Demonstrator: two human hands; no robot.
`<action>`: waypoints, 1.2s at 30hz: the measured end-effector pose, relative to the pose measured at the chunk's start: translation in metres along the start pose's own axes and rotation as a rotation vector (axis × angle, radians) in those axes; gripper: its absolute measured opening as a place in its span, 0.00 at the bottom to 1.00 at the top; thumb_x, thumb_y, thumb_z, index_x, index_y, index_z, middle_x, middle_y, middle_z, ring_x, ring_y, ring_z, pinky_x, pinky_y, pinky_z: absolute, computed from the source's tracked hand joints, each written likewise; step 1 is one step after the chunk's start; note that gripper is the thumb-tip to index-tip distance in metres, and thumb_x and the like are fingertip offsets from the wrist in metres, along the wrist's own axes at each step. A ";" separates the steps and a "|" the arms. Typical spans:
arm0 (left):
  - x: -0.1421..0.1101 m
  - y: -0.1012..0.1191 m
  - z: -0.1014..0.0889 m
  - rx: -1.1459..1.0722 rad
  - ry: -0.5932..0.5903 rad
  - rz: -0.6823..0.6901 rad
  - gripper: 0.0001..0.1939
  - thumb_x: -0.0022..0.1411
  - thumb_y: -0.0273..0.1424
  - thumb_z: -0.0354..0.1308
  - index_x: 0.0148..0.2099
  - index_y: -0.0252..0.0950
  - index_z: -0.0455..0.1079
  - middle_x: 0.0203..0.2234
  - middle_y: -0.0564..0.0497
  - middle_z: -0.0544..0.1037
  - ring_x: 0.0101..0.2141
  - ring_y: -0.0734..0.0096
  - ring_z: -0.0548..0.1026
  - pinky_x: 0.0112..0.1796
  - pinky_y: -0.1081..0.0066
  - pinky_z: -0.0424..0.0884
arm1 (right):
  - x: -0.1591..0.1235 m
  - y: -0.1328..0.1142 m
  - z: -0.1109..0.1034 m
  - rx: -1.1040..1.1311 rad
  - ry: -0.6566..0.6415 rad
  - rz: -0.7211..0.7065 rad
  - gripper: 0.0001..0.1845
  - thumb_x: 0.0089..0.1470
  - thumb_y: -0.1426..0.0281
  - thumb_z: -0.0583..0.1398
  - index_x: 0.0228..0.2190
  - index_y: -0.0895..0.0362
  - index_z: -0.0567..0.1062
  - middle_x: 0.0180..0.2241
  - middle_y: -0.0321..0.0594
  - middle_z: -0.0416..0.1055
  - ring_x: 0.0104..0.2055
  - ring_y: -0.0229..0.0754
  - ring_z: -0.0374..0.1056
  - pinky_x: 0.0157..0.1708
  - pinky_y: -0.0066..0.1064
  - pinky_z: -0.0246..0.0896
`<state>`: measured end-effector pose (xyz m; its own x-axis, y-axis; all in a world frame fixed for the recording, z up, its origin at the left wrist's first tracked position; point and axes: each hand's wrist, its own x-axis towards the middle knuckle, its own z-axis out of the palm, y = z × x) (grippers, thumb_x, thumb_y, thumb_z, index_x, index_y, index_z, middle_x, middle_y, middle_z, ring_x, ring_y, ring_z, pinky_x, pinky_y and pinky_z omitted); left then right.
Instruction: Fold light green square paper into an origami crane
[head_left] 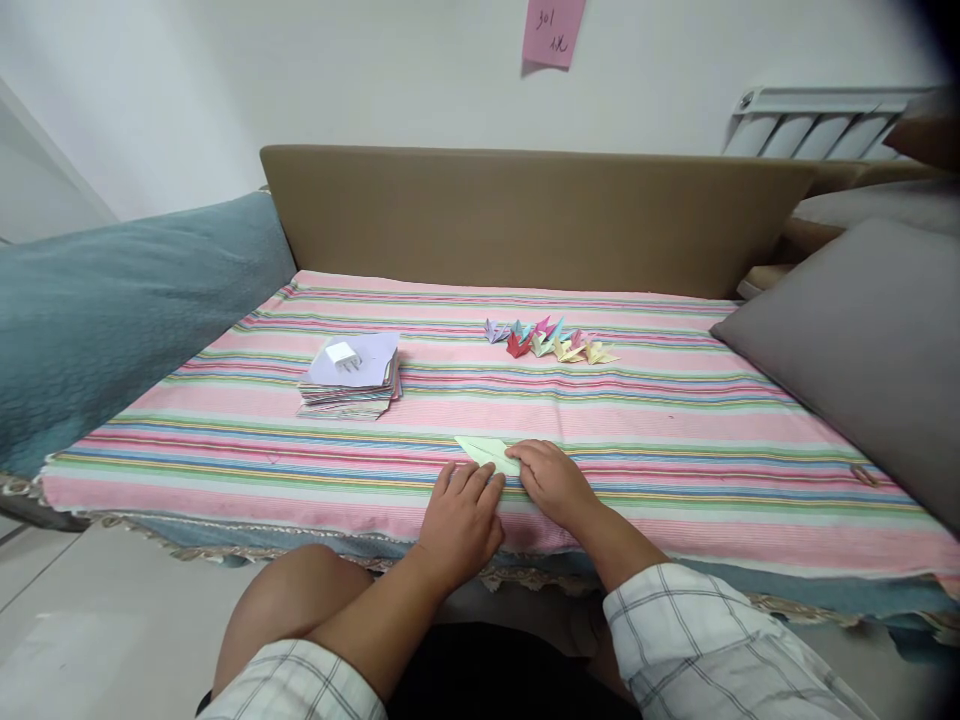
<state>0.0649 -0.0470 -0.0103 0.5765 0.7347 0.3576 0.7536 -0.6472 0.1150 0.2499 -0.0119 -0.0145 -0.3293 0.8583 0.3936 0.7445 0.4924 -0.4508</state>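
A pale green sheet of origami paper (480,452), folded into a long pointed shape, lies on the striped cloth in front of me. My left hand (463,520) rests palm down at its near edge, fingers stretched out and their tips on the paper. At the paper's right end, my right hand (553,482) has curled fingers closed on the edge. Beyond my hands, several small folded paper cranes (540,340) in red, purple, blue, pink and yellow sit clustered together.
To the left stands a stack of coloured paper (352,400) with a white plug adapter (343,355) on top. A striped cloth (225,440) covers the sofa seat. Grey cushions (855,340) lie at the right, and a blue-covered armrest (135,300) bounds the left.
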 end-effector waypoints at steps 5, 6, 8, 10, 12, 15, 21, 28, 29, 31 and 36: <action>0.001 -0.005 0.002 -0.020 0.009 -0.012 0.29 0.53 0.32 0.55 0.58 0.36 0.61 0.53 0.44 0.68 0.54 0.53 0.62 0.57 0.51 0.49 | 0.000 -0.001 0.000 0.000 -0.021 0.010 0.18 0.51 0.79 0.50 0.41 0.57 0.74 0.41 0.43 0.72 0.44 0.45 0.65 0.47 0.39 0.61; 0.001 -0.006 0.001 -0.021 0.011 -0.017 0.28 0.53 0.33 0.55 0.58 0.36 0.61 0.53 0.44 0.69 0.54 0.53 0.62 0.57 0.50 0.49 | 0.000 -0.001 -0.001 0.002 -0.028 0.007 0.18 0.51 0.79 0.51 0.41 0.57 0.74 0.41 0.43 0.72 0.44 0.45 0.65 0.46 0.39 0.61; 0.003 -0.007 0.000 -0.016 0.015 -0.030 0.28 0.54 0.35 0.55 0.58 0.36 0.62 0.52 0.44 0.69 0.53 0.53 0.63 0.56 0.50 0.50 | -0.001 -0.002 -0.001 0.007 -0.047 -0.003 0.18 0.51 0.79 0.51 0.41 0.57 0.75 0.40 0.43 0.72 0.43 0.45 0.65 0.46 0.39 0.61; 0.005 -0.008 -0.001 -0.007 0.021 -0.040 0.27 0.55 0.38 0.55 0.57 0.37 0.62 0.52 0.44 0.70 0.52 0.53 0.64 0.55 0.49 0.51 | -0.001 -0.003 0.000 0.012 -0.064 -0.018 0.18 0.50 0.79 0.51 0.41 0.57 0.75 0.39 0.44 0.72 0.43 0.45 0.65 0.45 0.39 0.61; 0.007 -0.009 -0.001 0.008 0.023 -0.048 0.28 0.55 0.42 0.56 0.57 0.37 0.63 0.52 0.43 0.70 0.52 0.52 0.64 0.55 0.48 0.52 | -0.002 -0.003 0.000 0.016 -0.073 -0.041 0.19 0.49 0.80 0.51 0.40 0.57 0.75 0.39 0.43 0.72 0.43 0.45 0.64 0.46 0.38 0.61; 0.009 -0.010 0.000 0.038 0.035 -0.059 0.28 0.55 0.45 0.57 0.55 0.38 0.64 0.51 0.44 0.71 0.51 0.53 0.65 0.54 0.49 0.53 | -0.002 -0.004 0.001 0.019 -0.076 -0.062 0.20 0.48 0.81 0.52 0.40 0.57 0.75 0.39 0.43 0.72 0.43 0.44 0.64 0.46 0.38 0.61; 0.010 -0.011 0.003 0.061 0.055 -0.058 0.23 0.57 0.42 0.56 0.53 0.39 0.66 0.50 0.45 0.72 0.50 0.54 0.66 0.53 0.48 0.54 | -0.001 -0.004 0.001 0.035 -0.090 -0.063 0.20 0.48 0.81 0.52 0.40 0.57 0.74 0.39 0.43 0.71 0.43 0.44 0.64 0.45 0.38 0.61; 0.011 -0.013 0.003 0.031 0.069 -0.029 0.18 0.57 0.33 0.54 0.51 0.41 0.68 0.50 0.47 0.72 0.50 0.55 0.66 0.54 0.48 0.53 | 0.000 -0.004 0.000 0.015 -0.009 -0.060 0.18 0.48 0.81 0.52 0.37 0.56 0.75 0.38 0.43 0.69 0.42 0.45 0.61 0.43 0.38 0.60; 0.011 -0.014 0.002 0.023 0.071 -0.024 0.17 0.57 0.32 0.54 0.50 0.41 0.69 0.49 0.47 0.73 0.50 0.55 0.67 0.54 0.48 0.53 | 0.000 -0.004 0.001 0.010 0.010 -0.061 0.17 0.48 0.81 0.52 0.36 0.55 0.76 0.40 0.43 0.69 0.43 0.45 0.61 0.45 0.39 0.60; 0.012 -0.017 0.001 0.006 0.074 -0.009 0.16 0.55 0.29 0.53 0.47 0.41 0.70 0.49 0.48 0.73 0.49 0.56 0.67 0.55 0.48 0.53 | 0.000 -0.002 0.001 -0.001 0.031 -0.066 0.17 0.48 0.80 0.53 0.36 0.55 0.76 0.45 0.43 0.68 0.48 0.46 0.60 0.48 0.41 0.58; 0.017 -0.027 -0.001 -0.027 0.046 0.056 0.17 0.52 0.23 0.53 0.44 0.42 0.72 0.47 0.50 0.75 0.49 0.58 0.68 0.55 0.47 0.52 | 0.000 0.003 0.003 -0.023 0.027 -0.087 0.16 0.49 0.79 0.52 0.36 0.55 0.75 0.53 0.42 0.66 0.57 0.47 0.56 0.54 0.45 0.52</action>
<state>0.0544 -0.0173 -0.0062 0.6021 0.6873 0.4063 0.7111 -0.6930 0.1187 0.2503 -0.0104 -0.0184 -0.3778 0.8079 0.4523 0.7269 0.5614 -0.3955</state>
